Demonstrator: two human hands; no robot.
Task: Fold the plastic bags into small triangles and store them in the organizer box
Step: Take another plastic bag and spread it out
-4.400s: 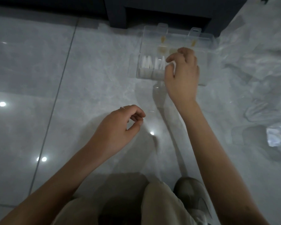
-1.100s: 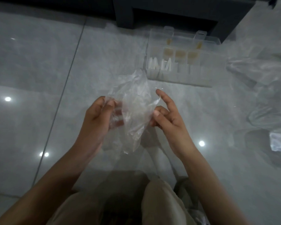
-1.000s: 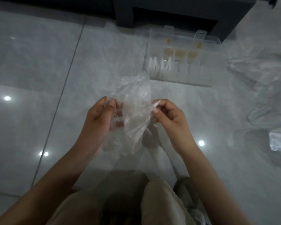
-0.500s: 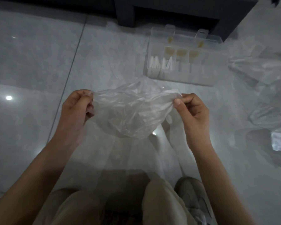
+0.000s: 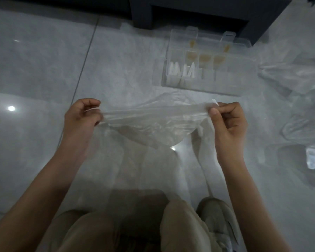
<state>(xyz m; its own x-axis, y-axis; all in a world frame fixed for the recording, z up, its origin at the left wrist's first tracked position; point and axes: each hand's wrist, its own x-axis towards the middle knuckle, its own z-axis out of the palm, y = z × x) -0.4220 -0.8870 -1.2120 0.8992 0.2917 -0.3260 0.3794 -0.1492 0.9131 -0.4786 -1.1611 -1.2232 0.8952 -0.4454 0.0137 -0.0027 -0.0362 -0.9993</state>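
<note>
A clear plastic bag [image 5: 153,124] hangs stretched between my hands above the grey floor. My left hand [image 5: 82,117] pinches its left edge with curled fingers. My right hand [image 5: 227,120] pinches the right edge between thumb and fingers. The bag's top edge is pulled nearly straight and its body sags below. Beyond it lies the clear organizer box [image 5: 225,86], lid open. Several white folded triangles [image 5: 182,70] stand in its left compartments.
Loose clear plastic bags [image 5: 298,75] lie in a heap on the floor at the right. Dark furniture [image 5: 198,13] stands just behind the box. My knees and a grey shoe [image 5: 218,224] are at the bottom.
My hands took up a crumpled bag after the right hand left the box. In the last second they moved apart and pulled the bag out wide and flat.
</note>
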